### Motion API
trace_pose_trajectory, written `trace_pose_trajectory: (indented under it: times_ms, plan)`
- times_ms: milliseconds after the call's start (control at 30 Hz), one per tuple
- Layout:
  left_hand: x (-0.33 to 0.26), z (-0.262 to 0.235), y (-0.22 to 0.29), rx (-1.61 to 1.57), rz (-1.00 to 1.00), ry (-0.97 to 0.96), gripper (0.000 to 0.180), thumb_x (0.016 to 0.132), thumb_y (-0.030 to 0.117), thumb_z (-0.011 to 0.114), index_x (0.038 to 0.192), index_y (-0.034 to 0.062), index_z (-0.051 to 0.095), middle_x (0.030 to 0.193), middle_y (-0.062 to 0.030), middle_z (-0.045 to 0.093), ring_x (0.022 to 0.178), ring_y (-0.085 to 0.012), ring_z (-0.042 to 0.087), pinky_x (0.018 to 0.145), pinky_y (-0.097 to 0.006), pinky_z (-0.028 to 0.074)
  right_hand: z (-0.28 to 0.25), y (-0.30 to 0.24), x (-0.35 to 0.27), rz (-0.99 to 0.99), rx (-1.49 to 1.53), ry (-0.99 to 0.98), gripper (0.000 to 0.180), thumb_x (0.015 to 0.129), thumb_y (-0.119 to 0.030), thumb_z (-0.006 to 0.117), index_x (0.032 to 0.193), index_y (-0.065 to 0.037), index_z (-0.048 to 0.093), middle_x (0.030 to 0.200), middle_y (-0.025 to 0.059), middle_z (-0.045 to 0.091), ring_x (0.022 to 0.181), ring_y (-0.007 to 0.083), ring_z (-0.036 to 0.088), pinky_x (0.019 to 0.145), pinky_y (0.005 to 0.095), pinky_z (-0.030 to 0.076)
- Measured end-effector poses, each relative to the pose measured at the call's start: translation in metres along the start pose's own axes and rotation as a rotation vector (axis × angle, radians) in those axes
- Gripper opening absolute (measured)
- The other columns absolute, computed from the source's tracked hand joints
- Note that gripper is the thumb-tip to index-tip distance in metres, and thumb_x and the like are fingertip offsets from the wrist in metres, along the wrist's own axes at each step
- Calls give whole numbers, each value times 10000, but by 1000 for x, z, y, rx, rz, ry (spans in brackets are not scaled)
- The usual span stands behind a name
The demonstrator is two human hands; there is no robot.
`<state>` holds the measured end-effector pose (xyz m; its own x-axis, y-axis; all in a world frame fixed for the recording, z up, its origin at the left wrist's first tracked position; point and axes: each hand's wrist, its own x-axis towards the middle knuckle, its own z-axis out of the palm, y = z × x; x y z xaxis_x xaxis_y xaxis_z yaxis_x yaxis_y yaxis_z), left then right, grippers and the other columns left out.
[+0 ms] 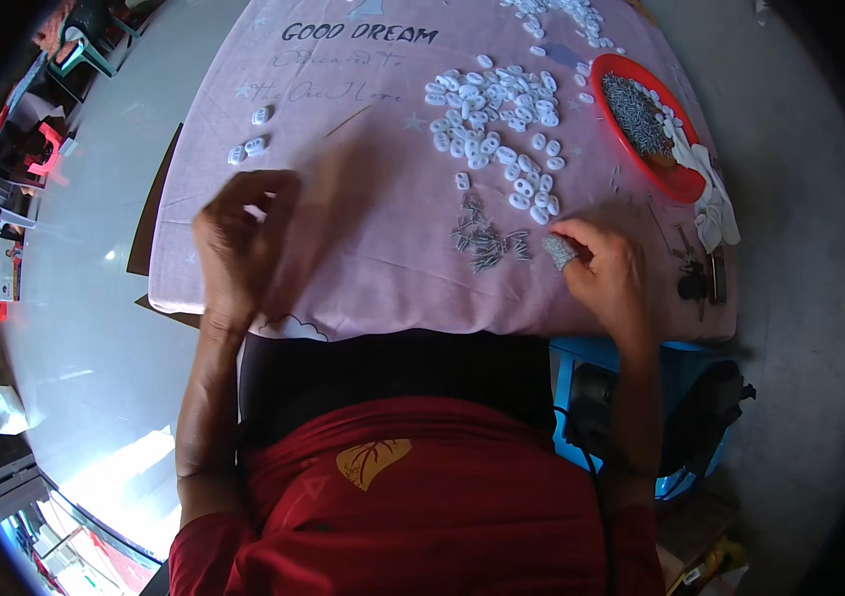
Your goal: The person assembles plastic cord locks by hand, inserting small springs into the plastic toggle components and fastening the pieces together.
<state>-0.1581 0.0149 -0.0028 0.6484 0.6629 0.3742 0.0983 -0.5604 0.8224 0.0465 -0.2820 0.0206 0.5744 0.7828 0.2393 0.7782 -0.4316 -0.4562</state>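
My left hand (243, 233) is raised over the left part of the cloth-covered table, its fingers curled and thumb drawn in; anything pinched there is hidden. Just beyond it lie a few small white oval plastic pieces (255, 146). My right hand (609, 270) rests at the near right, thumb and forefinger pressed together, with a grey wrapping (560, 251) on one finger. What its fingertips hold, if anything, cannot be made out. Left of this hand is a small heap of silver screws (487, 245). Beyond spreads a pile of white two-holed oval pieces (487, 104).
A red oval tray (679, 187) of silver screws stands at the right, a white glove (710, 199) draped over its edge. Small dark tools (692, 282) lie nearby. More white pieces (571, 15) lie at the far edge. A blue stool (686, 363) stands below the table's right side.
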Motion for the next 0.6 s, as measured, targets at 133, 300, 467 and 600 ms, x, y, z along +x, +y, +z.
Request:
trace_pose_trajectory:
  times_ms: [133, 300, 467, 600]
  plan:
    - [20, -16, -21, 372, 5, 65, 156, 847, 97, 695, 981, 25, 729, 938, -122, 715, 763, -207, 681, 707, -308, 540, 4, -10, 4, -13, -72, 45, 193, 770, -30, 630, 956, -46, 682, 866, 144, 637, 797, 343, 636, 713, 429, 508]
    - [21, -15, -27, 378, 25, 115, 205, 861, 79, 676, 1058, 37, 716, 991, -132, 708, 806, -202, 684, 718, -315, 549, 11, -23, 13, -141, -65, 2, 279, 714, 21, 601, 973, -38, 687, 844, 137, 621, 788, 329, 625, 718, 410, 502]
    - [6, 6, 9, 48, 18, -10, 220, 836, -47, 661, 1047, -2, 699, 1031, -122, 695, 846, -179, 672, 746, -303, 548, 3, -31, 21, -153, -96, -83, 271, 730, 5, 604, 983, -42, 685, 843, 137, 621, 806, 331, 634, 723, 426, 507]
    - [1, 42, 48, 99, 524, -458, 302, 790, 98, 703, 1089, 54, 693, 1112, -97, 671, 1077, -274, 599, 952, -368, 452, 7, -35, 19, -156, -90, -140, 232, 732, 10, 606, 950, -40, 669, 855, 139, 620, 809, 337, 632, 727, 434, 504]
